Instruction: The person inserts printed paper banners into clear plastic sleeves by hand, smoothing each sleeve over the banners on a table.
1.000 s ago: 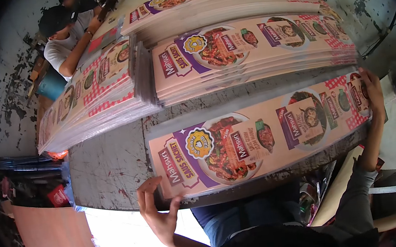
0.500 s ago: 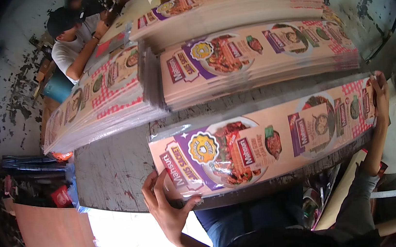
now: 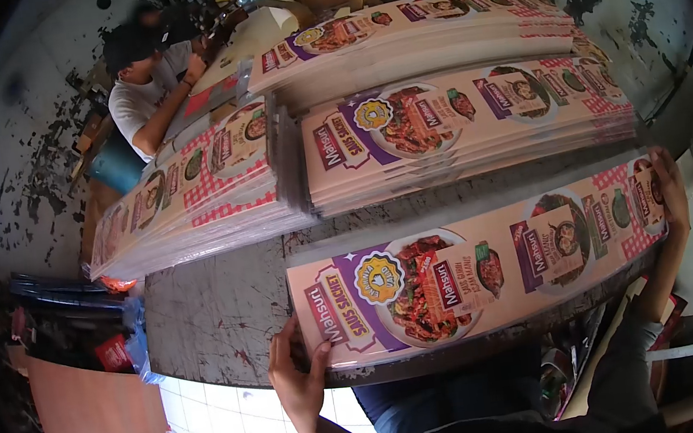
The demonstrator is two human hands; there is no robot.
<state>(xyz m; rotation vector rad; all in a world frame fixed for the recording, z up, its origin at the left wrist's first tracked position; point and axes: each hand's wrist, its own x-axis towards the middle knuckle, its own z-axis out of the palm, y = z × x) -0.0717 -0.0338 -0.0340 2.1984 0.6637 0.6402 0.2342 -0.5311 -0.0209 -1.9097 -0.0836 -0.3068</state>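
Your left fingers (image 3: 323, 358) were drawn in narrow at the near left corner of the long printed sheet (image 3: 411, 295), thumb on its face and the others at its left edge. Your right hand (image 3: 672, 195) held its opposite end, fingers curled over the edge; how firmly, you couldn't tell from above. The sheet lay stretched between your hands, printed side up, along the near rim of the table (image 3: 213, 321). Whether its middle touched the wood was hard to see.

A light, even hold at both ends suited such a long, thin piece; uneven tension could have bowed or creased it, and a hard pinch could have marked the corners.

Just beyond it, the middle stack (image 3: 482, 128) stood closest in the way, its near side almost parallel to the sheet. The left stack (image 3: 188, 179) sat slantwise beside that one, and the far stack (image 3: 430, 53) rose behind. Past the left stack, another person (image 3: 148, 106) leaned over the work surface, well apart from your hands.
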